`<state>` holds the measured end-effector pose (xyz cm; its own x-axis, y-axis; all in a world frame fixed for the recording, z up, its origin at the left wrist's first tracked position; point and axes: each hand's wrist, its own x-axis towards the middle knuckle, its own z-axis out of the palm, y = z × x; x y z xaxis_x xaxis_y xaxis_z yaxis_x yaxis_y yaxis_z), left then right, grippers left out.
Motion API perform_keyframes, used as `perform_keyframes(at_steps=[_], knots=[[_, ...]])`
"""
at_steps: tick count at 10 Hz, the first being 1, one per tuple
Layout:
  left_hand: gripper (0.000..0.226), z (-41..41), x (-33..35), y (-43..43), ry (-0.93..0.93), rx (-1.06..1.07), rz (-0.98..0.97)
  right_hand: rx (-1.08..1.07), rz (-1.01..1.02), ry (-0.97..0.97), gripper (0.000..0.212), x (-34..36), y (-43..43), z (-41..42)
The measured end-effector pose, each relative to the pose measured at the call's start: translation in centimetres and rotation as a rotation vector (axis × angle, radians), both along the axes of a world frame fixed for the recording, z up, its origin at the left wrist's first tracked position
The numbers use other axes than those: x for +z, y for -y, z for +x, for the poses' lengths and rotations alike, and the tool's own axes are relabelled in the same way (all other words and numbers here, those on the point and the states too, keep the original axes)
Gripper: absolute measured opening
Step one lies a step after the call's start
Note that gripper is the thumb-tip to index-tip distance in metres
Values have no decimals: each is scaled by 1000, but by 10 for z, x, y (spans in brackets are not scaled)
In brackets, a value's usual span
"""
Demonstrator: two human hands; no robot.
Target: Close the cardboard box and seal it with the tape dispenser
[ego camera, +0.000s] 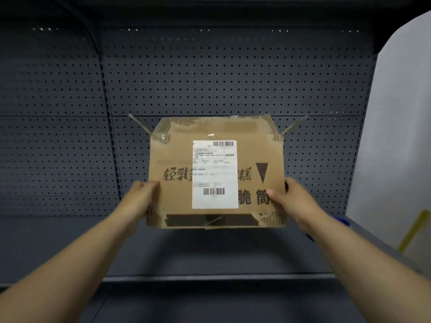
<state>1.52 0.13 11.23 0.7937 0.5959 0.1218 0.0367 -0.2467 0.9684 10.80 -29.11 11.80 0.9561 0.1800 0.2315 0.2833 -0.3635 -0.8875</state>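
A brown cardboard box (251, 157) with a white shipping label and black printed characters is held up in front of me, above the shelf. My left hand (143, 197) grips its left side and my right hand (288, 199) grips its right side, thumb on the front face. The front face points at me. Two side flaps stick out at the top corners, spread open. Old tape remnants mark the lower front edge. A blue object (342, 221), partly hidden behind my right wrist, lies on the shelf; I cannot tell what it is.
A dark grey metal shelf (210, 252) lies below the box, with a pegboard back panel (210, 78) behind. A white wall (396, 136) stands on the right, with a yellow strip (414, 230) leaning near it.
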Motion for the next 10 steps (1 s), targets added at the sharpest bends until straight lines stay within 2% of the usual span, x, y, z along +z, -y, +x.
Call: perform_keyframes(at_steps=[1, 2, 4, 5, 6, 7, 9, 10], knots=[[47, 15, -20, 5, 43, 59, -64, -59, 0, 26, 46, -26, -11, 9], [43, 31, -45, 11, 89, 49, -159, -77, 35, 0, 51, -53, -19, 18], [54, 52, -82, 10, 112, 13, -119, -87, -10, -121, 54, -87, -29, 41], [54, 61, -94, 9, 73, 111, -95, -60, 8, -173, 64, -90, -28, 53], [63, 73, -96, 7, 80, 192, -109, -70, 164, -219, 65, -86, -36, 63], [76, 87, -91, 3, 62, 178, -146, -174, 210, -211, 66, -85, -47, 71], [87, 98, -92, -3, 12, 141, -219, -263, 132, -195, 68, -93, -61, 78], [86, 97, -91, -1, -11, 146, -256, -228, 134, -210, 70, -90, -57, 79]])
